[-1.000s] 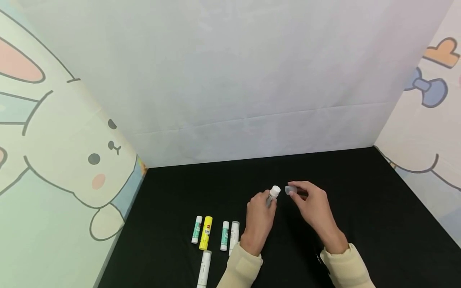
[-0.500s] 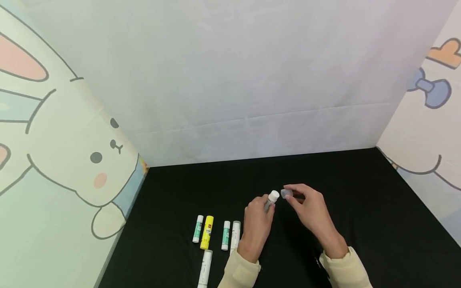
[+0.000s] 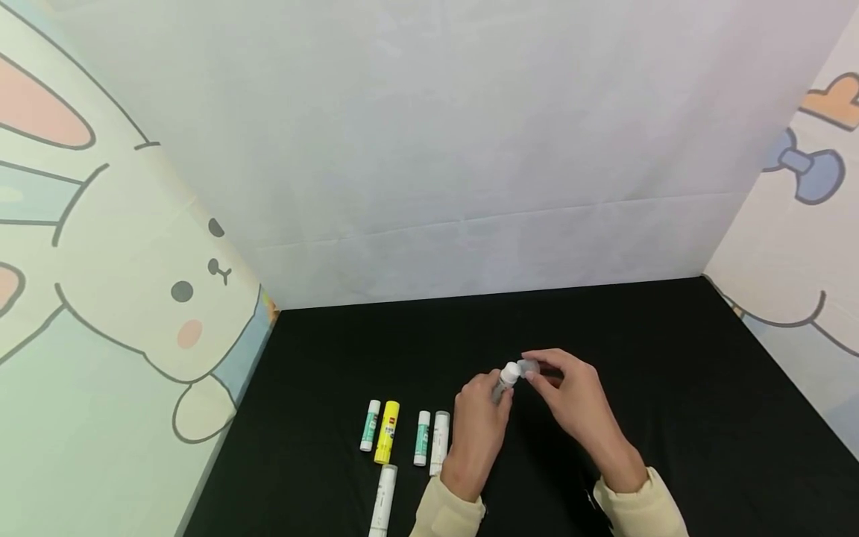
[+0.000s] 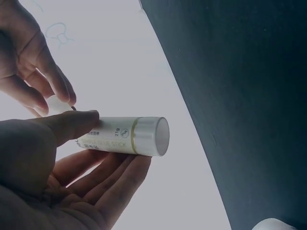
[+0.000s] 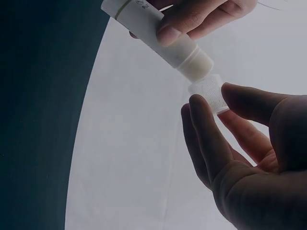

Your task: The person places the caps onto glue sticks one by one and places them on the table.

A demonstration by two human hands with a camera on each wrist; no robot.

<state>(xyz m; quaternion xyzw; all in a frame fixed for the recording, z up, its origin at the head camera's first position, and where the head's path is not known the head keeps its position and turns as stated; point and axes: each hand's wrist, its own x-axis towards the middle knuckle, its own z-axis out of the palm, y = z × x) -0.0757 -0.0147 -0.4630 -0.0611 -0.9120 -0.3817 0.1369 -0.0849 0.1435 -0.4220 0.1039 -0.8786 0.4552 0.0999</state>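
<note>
My left hand [image 3: 479, 421] grips a white glue stick [image 4: 112, 134], thumb on one side and fingers along the other. Printed lettering and a thin gold band show on its barrel in the left wrist view. Its uncapped white tip [image 5: 199, 67] points toward my right hand [image 3: 577, 391]. Between thumb and fingertips, my right hand pinches a clear ribbed cap [image 5: 210, 92]. The cap's mouth sits right at the glue stick's tip, slightly overlapping it in the right wrist view. Both hands are held above the black table.
To the left of my hands on the black table [image 3: 322, 358] lie two green-and-white glue sticks [image 3: 370, 426], a yellow glue stick [image 3: 386, 432] and two more white ones [image 3: 383, 500]. A pale curtain wall [image 3: 470, 149] rises behind the table.
My right hand has brought the cap leftward and down, closing the gap to the glue stick's tip. My left hand with the glue stick has lowered slightly.
</note>
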